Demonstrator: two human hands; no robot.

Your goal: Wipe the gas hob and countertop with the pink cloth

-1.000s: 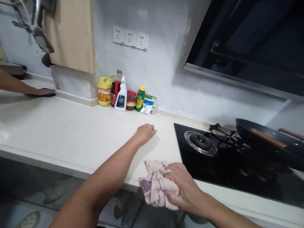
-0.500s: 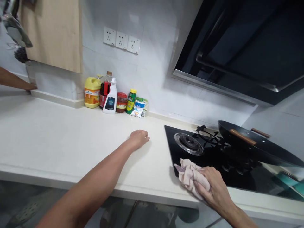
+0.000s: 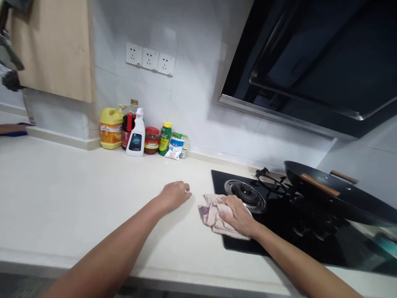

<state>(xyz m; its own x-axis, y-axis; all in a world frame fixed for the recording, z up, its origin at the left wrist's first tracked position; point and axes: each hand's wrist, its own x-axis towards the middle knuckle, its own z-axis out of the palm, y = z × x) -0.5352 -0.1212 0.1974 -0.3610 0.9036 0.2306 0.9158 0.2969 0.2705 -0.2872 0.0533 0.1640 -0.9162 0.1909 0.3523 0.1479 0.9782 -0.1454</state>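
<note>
A crumpled pale pink cloth (image 3: 212,215) lies across the left edge of the black glass gas stove (image 3: 279,236), partly on the white counter (image 3: 93,198). My right hand (image 3: 237,213) presses on it from above, with the fingers bunched into its folds. The burner with a metal ring (image 3: 245,193) is just beyond that hand. My left hand (image 3: 175,195) is held low at the counter, left of the cloth and apart from it. Its fingers are loosely curled in, and nothing shows in them.
A large wok (image 3: 335,186) with wooden handles sits on the stove's right side, under the range hood (image 3: 310,62). Along the wall stand a yellow jug (image 3: 111,128), a white spray bottle (image 3: 136,134), jars and packets. Far left, another person's arm (image 3: 9,129) reaches in beside something blue.
My right hand has moved the cloth left and away from me, from the stove's front corner to its left edge. The view has shifted slightly. Blue material now shows by the other person's arm.
</note>
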